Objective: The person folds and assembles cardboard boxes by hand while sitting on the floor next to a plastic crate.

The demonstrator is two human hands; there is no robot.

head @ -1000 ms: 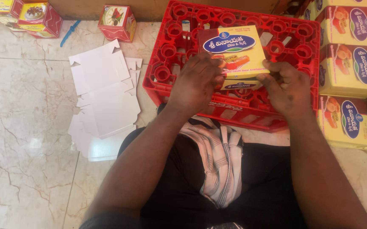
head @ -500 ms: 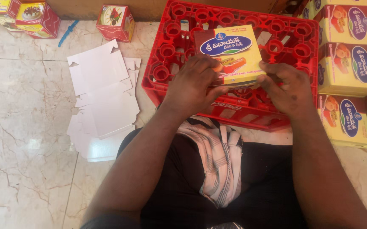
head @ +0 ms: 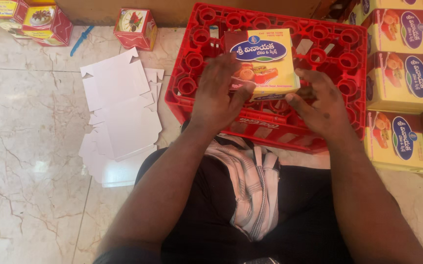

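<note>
A pale marble floor (head: pixel 21 146) runs under everything, with an upturned red crate (head: pixel 270 122) serving as the work surface just ahead of the person's knees; on it stands a yellow box (head: pixel 266 61) with a maroon side, between the two hands; a second ago the box lay lower and both hands covered its near edge, whereas now it sits further up the crate and more squarely face-up, which suggests the folding of it is about finished; the left hand (head: pixel 217 90) lies flat with fingers loosely spread against the box's left lower corner, pinching nothing; the right hand (head: pixel 321 100) rests half curled just right of the box, touching its edge or a shade off it, I cannot tell which; the box's long axis runs away from the hands, its printed face upward; left of the left hand lie flat white card blanks (head: pixel 121 112); beyond the right hand sit stacked finished boxes (head: pixel 402 78).
</note>
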